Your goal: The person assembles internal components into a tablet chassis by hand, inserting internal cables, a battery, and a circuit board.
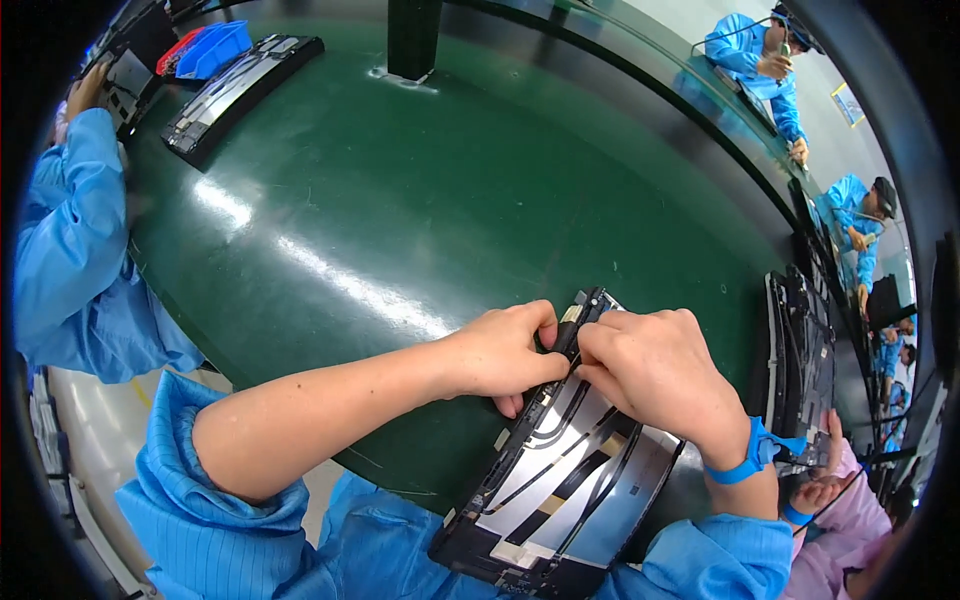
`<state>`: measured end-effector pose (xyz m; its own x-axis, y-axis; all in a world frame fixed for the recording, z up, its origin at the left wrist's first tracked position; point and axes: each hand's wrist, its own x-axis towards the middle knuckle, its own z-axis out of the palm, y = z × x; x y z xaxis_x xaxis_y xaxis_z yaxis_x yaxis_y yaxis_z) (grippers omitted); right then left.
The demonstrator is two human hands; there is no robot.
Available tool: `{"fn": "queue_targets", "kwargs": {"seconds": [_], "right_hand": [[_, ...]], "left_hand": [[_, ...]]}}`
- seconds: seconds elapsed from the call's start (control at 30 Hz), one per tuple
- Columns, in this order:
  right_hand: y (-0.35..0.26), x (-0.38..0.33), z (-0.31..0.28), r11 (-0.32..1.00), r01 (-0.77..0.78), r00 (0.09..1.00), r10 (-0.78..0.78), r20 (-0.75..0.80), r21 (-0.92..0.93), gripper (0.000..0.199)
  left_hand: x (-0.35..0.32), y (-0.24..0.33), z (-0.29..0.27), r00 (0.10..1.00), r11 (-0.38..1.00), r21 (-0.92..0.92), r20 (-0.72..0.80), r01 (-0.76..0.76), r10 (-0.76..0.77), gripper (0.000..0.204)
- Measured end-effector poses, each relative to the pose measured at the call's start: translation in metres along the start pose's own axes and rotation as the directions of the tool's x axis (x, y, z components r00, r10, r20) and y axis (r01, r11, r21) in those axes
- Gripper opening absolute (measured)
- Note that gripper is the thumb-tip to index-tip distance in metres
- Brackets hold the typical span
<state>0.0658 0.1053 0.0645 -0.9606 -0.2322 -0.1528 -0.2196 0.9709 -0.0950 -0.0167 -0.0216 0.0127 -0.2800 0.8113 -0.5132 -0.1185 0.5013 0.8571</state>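
Observation:
An open flat electronic device [548,522] with a black frame, silver panels and black cables rests at a slant near the table's front edge, close to my body. My left hand [500,355] grips its left long edge near the far end, thumb on top and fingers curled at the side. My right hand [660,365] reaches over the device's far end with thumb and index finger pinched together at the inner edge of the frame. What lies between those fingertips is hidden. A blue band [745,455] circles my right wrist.
The green table [420,200] carries a similar device [240,90] at the far left, beside blue [213,50] and red bins. A dark post [413,40] rises at the back. More devices [800,350] stand at right. Co-workers sit at left and right.

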Motion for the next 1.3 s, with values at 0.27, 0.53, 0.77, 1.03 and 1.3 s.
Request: {"fn": "queue_targets", "kwargs": {"seconds": [0.27,0.53,0.77,1.03,1.3], "right_hand": [[0.024,-0.018,0.005,0.949,-0.105,0.979,0.15,-0.135,0.296,0.02],[0.031,-0.001,0.018,0.818,-0.105,0.994,0.1,0.04,0.566,0.017],[0.034,-0.006,0.025,0.828,-0.108,0.993,0.113,0.026,0.551,0.016],[0.036,-0.008,0.038,0.785,-0.093,0.97,0.209,-0.121,0.612,0.017],[0.042,-0.005,0.041,0.778,-0.073,0.974,0.19,-0.123,0.624,0.017]], "left_hand": [[0.003,-0.003,0.0,1.0,1.0,-0.011,-0.003,0.002,-0.002,0.029],[0.001,-0.001,0.0,0.998,0.998,-0.018,-0.015,0.062,-0.062,0.029],[0.002,0.003,0.009,0.994,0.997,0.008,-0.081,0.078,-0.077,0.028],[-0.011,-0.025,0.042,0.728,0.736,0.607,-0.354,-0.298,0.587,0.024],[-0.017,-0.024,0.038,0.731,0.374,0.884,-0.056,-0.28,0.68,0.032]]}}
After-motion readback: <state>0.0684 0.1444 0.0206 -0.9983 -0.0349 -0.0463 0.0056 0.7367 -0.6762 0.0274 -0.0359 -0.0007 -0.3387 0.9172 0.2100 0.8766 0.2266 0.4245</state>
